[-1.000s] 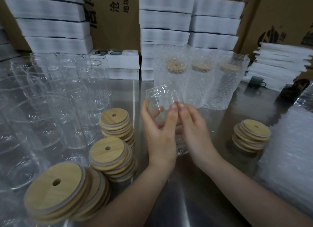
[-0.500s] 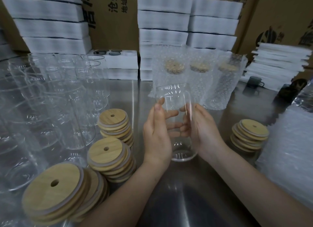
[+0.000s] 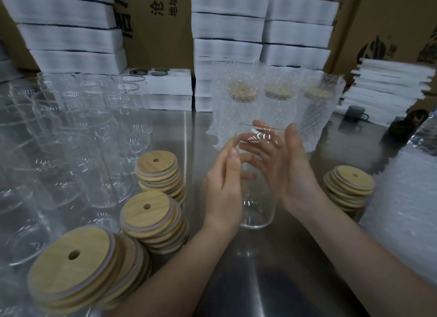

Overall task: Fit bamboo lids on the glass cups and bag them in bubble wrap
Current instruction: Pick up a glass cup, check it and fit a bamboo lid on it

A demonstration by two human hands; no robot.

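now, your left hand (image 3: 222, 186) wraps the glass cup (image 3: 257, 205), upright on the tabletop (image 3: 260, 281); your right hand (image 3: 293, 174) lies open, flat beside it. steady the base, take one from the lid stack (image 3: 350, 184) on your right and press it on level.

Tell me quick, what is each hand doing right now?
Left hand: holding the glass cup, fingers curled round it.
Right hand: open, fingers straight beside the cup.
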